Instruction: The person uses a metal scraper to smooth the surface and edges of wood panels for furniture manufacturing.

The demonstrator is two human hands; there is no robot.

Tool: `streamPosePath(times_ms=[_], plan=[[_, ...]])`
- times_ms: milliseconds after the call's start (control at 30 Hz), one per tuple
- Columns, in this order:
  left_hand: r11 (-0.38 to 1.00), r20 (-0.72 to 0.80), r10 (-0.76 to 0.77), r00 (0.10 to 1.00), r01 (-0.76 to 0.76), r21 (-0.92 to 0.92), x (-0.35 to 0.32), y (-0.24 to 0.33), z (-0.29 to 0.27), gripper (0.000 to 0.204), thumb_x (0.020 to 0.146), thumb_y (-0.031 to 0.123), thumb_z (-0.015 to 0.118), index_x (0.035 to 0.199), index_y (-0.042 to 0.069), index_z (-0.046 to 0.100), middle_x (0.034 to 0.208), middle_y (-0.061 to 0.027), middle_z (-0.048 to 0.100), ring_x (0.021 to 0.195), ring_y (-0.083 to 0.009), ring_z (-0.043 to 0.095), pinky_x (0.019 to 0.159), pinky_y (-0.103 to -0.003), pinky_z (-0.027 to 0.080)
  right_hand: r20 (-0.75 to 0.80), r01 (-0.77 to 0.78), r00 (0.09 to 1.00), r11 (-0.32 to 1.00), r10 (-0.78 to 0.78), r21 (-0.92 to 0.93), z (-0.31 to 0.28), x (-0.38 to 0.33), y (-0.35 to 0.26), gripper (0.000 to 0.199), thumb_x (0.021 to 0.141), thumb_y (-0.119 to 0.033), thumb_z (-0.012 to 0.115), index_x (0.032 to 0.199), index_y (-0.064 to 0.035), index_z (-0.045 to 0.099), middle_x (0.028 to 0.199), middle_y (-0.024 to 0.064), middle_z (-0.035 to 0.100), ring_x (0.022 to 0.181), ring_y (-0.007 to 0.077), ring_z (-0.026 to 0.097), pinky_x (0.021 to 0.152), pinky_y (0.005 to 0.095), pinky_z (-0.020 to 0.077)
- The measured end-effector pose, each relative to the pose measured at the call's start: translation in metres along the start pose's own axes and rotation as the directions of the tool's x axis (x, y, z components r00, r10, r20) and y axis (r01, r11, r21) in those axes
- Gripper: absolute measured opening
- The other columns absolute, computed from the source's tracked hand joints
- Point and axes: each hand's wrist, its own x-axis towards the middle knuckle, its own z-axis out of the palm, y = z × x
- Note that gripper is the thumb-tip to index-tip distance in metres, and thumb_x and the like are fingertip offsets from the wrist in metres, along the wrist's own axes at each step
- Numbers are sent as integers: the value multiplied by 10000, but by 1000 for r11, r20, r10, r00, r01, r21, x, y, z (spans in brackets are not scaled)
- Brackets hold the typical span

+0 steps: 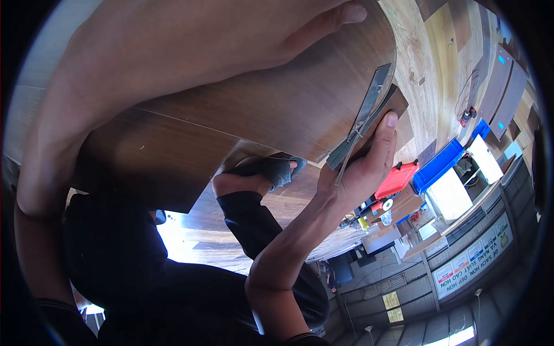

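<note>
A large brown wood-grain panel (277, 104) with a rounded far edge fills the upper middle of the head view. My left forearm crosses over it, and my left hand (323, 23) is at the top edge of the picture. Its thumb is stretched out over the panel; the other fingers are hidden. My right hand (366, 153) is closed around a small brown wooden block (395, 106) near the panel's rounded end, thumb on top. Thin dark strips (369, 101) lie along the block, against the panel. A narrow, light-coloured strip hangs over my right fingers.
My bent leg and sandalled foot (283, 172) are below the panel. Wood-plank flooring (427, 69) surrounds it. Off to the right are a red tray (397, 180), a blue bin (438, 164), a power tool (466, 117), white boxes (450, 196) and flat brown boards (502, 95).
</note>
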Motion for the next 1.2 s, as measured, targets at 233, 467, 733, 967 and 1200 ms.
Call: streamPosePath(times_ms=[233,467,733,967,1200], plan=[[1000,23,-11,1000,12,-24,1,1,-2,267,911,160,742,1110,34,615,1011,-142,564,1009,-313,560,872,-435,468,-27,2,1000,1000,-2,-15,-7,-2,7,327,1049,-356,622,1043,-32,663,847,49,684,739,102,657,714,240,522],[999,34,-27,999,28,-47,-3,5,-3,268,911,156,741,1113,33,614,1012,-143,564,1008,-313,561,872,-436,468,-70,-5,998,998,9,55,-33,-16,38,335,1045,-360,619,1031,-28,661,863,46,694,686,105,664,560,258,520],[996,70,-52,996,57,-68,-7,4,0,271,911,150,740,1118,32,612,1014,-144,564,1007,-312,561,871,-436,469,-87,-4,996,997,11,75,-14,-3,22,403,1041,-388,617,1087,9,671,916,69,722,709,118,685,593,249,537],[992,87,-77,993,85,-88,-7,3,0,273,910,146,740,1121,32,610,1015,-145,563,1006,-312,561,870,-437,469,-59,-83,995,996,84,14,-33,-10,30,412,1028,-400,634,1082,7,676,851,82,725,636,121,684,516,245,528],[986,102,-114,988,125,-107,-13,0,3,275,910,141,739,1125,31,608,1016,-145,563,1006,-312,561,869,-438,470,-130,-92,987,996,94,21,-24,-8,29,423,1016,-426,646,1073,-9,682,787,58,718,530,105,654,419,226,492]])
